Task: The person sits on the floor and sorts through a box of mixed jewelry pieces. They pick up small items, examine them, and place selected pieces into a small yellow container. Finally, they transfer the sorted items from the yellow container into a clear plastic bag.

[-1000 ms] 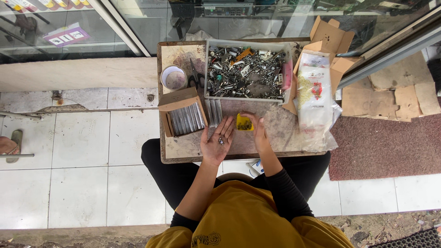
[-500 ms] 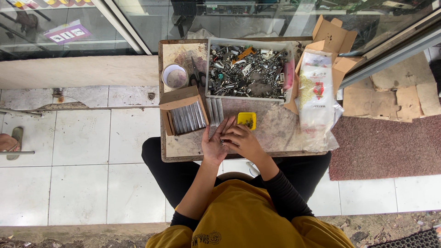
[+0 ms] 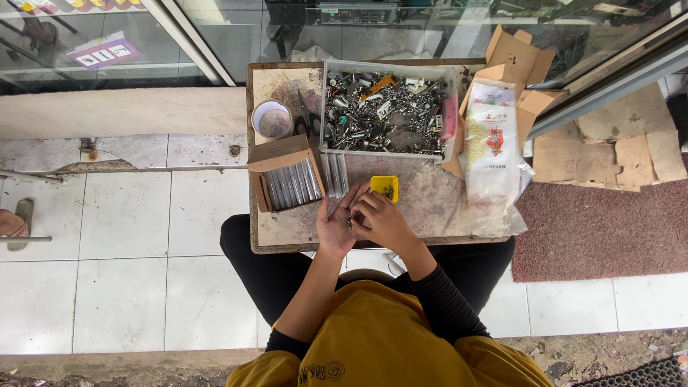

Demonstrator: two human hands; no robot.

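Just below the yellow tray [image 3: 385, 188], the left hand [image 3: 335, 228] is cupping small metal parts [image 3: 349, 222] while the right hand [image 3: 380, 218] is pinching one; working low over the tabletop [image 3: 430, 204] would limit drops.

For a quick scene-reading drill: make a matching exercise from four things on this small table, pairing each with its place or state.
Things:
1. yellow dish
2. cardboard box of clear tubes
3. scissors
4. white cup

Places or states:
A. lying between the white cup and the tray of metal parts
B. just beyond the fingertips of the right hand
C. open, on the table's left side
D. at the far left corner, left of the scissors

Pairs: 1-B, 2-C, 3-A, 4-D
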